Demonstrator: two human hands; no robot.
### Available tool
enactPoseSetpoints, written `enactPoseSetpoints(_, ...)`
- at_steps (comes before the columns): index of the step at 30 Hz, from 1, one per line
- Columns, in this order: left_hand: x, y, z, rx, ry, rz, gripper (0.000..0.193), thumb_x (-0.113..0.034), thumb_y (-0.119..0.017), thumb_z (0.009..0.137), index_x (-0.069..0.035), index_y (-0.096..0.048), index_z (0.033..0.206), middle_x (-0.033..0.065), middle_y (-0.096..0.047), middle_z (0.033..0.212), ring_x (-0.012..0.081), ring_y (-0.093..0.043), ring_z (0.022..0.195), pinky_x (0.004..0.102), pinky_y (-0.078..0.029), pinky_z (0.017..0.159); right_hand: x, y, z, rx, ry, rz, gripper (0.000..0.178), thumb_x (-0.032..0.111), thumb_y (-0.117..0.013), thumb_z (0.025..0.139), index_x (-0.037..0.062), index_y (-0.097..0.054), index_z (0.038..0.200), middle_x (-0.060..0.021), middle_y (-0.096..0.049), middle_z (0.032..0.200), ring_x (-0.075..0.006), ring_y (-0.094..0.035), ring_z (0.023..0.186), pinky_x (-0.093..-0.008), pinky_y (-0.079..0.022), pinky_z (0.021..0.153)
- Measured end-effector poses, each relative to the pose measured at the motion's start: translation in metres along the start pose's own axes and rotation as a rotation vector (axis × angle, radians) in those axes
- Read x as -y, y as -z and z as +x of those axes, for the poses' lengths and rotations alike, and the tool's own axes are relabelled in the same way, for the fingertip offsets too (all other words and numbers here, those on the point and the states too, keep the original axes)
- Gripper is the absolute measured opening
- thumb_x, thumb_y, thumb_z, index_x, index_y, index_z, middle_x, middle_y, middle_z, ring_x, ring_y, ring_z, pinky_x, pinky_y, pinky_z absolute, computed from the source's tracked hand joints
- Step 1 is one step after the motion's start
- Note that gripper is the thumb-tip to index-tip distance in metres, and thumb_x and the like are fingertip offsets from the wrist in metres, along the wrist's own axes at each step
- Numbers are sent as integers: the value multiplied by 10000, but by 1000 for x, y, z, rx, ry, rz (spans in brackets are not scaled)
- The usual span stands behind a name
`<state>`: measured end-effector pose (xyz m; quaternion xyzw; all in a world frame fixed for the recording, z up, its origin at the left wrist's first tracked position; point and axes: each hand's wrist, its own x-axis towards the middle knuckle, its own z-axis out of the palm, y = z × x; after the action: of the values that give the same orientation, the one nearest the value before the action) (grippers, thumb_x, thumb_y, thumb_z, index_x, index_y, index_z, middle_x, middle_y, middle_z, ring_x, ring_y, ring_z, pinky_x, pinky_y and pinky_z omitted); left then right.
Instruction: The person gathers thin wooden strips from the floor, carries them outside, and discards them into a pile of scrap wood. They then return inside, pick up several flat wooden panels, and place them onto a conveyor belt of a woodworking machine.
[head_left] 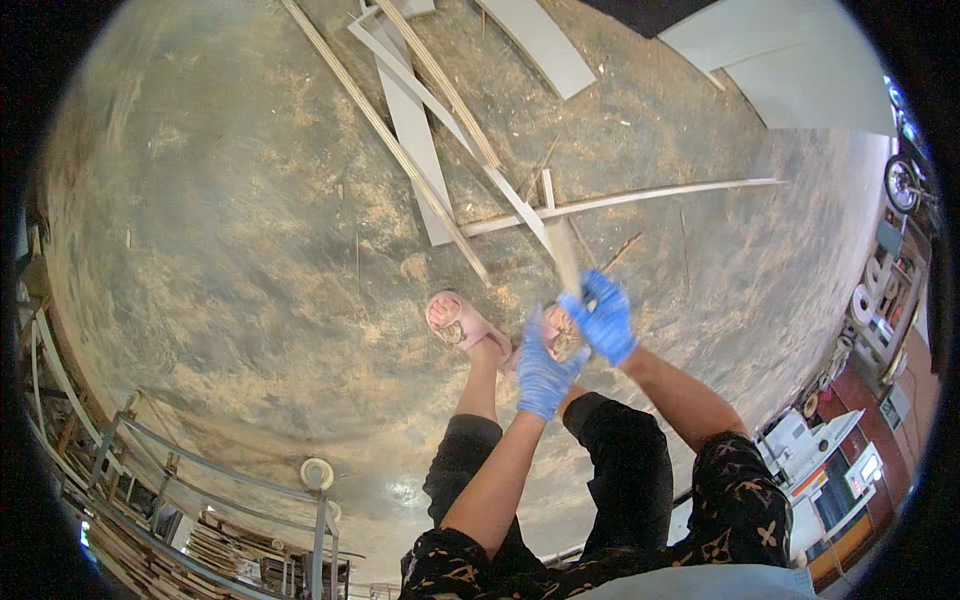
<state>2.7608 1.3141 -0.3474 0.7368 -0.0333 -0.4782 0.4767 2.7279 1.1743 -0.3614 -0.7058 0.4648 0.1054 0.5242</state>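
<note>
Right hand (608, 318) closed, as best I can read it, on the near end of a pale strip (566, 262); motion blur smears both, so finger placement is uncertain. Left hand (546, 378) just beside it, fingers forward; whether it holds anything I cannot tell. Strip sits ahead of my gloves, running away from me over the floor (250, 250), its far end by a long white strip (520, 205) and a curved strip (650, 198); contact there unclear. My judgement on handling: pinch firmly but don't squeeze, since thin stock likely flexes and whips at the far end; bring the left in as a second support before turning it; move slowly, eyes on that tip, so it doesn't snag the crossing pieces. Splintered stick (622, 252) lies near, beyond my right hand: mind the glove. Pink sandal (484, 332) leaves toes bare, so keep ends up off my feet.
</note>
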Motion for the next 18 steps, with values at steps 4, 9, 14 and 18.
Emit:
enactPoseSetpoints(4,-11,15,7,-98,151,-430,492,-73,-619,774,19,-392,1201,120,-496,1126,217,-499,1015,331,-413,872,54,-6,25,86,177,-174,451,462,-660,746,53,-666,935,-149,-642,799,-296,-605,792,-398,-458,794)
enactPoseSetpoints(9,-7,32,14,-561,142,-515,464,-50,-532,821,37,-373,1248,93,-485,1061,139,-471,914,249,-420,784,65,-44,176,-172,249,-659,530,466,-589,791,98,-566,1171,-151,-578,1153,-323,-509,1099,-428,-357,948)
enactPoseSetpoints(14,-13,39,14,-597,145,-654,366,-73,-538,815,32,-398,1137,80,-463,972,147,-453,859,261,-419,748,63,-97,268,-173,32,-644,439,412,-579,801,129,-580,1137,-109,-615,1102,-300,-555,1044,-416,-376,919)
enactPoseSetpoints(18,-33,41,15,-639,167,-719,384,-74,-535,809,25,-378,1145,59,-458,889,136,-465,775,262,-429,692,30,-98,202,-226,315,-511,316,328,-578,814,118,-631,1045,-122,-647,988,-302,-603,938,-373,-453,842)
